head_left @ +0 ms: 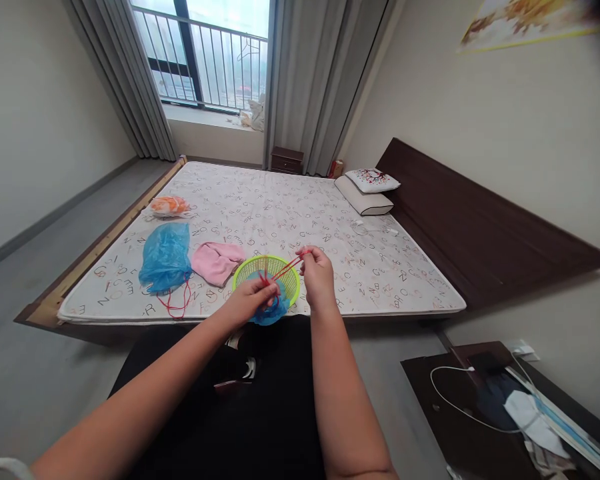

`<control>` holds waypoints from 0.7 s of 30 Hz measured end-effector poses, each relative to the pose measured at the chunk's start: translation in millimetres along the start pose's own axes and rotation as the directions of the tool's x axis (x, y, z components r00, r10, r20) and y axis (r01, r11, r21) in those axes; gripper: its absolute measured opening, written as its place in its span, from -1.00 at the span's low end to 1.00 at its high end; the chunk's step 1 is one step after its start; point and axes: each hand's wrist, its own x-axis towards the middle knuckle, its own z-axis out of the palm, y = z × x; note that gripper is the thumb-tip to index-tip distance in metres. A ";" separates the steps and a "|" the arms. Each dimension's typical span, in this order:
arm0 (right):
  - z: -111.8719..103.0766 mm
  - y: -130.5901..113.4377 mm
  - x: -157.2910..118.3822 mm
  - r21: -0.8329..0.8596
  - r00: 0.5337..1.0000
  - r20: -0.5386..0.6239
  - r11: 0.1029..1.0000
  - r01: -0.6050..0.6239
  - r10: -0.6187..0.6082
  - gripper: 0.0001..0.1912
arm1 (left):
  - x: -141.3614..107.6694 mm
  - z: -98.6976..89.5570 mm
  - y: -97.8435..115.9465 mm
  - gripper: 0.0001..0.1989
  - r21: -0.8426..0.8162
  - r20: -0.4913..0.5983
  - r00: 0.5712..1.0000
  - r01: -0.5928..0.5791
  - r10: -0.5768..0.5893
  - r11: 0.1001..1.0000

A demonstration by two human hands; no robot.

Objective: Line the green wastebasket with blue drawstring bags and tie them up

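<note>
A red drawstring is stretched between my two hands over a yellow-green plastic basket. My right hand pinches its far end, raised at the basket's right side. Closed on the string's near part, my left hand is over the basket's front left. A blue plastic bag hangs below the left hand at the basket's front rim; the fingers hide how it joins the string. Left of the basket lies a crumpled pink cloth. Beside that is another blue plastic bag with red drawstrings.
A letter-printed mattress carries these things. Something orange in clear plastic lies at its left edge, and pillows rest near the dark headboard. A dark nightstand with a white cable and cloths stands at lower right.
</note>
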 end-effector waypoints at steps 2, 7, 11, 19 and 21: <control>-10.4 6.5 -1.4 0.153 0.995 0.096 0.987 -0.054 0.040 -0.66 | 1.2 -7.2 -3.6 -0.56 -0.234 -0.042 0.998 0.036 -0.047 0.972; -20.2 30.1 -31.9 0.163 0.865 0.491 0.964 -0.211 0.106 -0.69 | 0.5 -14.3 -5.1 -0.68 -0.570 -0.111 0.967 0.128 -0.230 0.812; -29.5 37.1 -45.1 -0.139 0.667 0.716 0.978 -0.153 0.206 -0.85 | -2.6 -18.1 -2.4 -0.83 -0.699 -0.076 0.944 0.180 -0.322 0.692; -26.6 41.2 -28.7 -0.150 0.788 0.616 0.981 0.126 -0.007 -0.55 | -8.4 -30.4 8.5 -0.71 -0.457 0.176 0.962 0.269 -0.210 0.848; -21.6 50.9 -27.9 -0.154 0.746 0.659 0.988 0.014 0.092 -0.50 | -8.2 -35.4 10.8 -0.66 -0.339 0.199 0.959 0.259 -0.200 0.904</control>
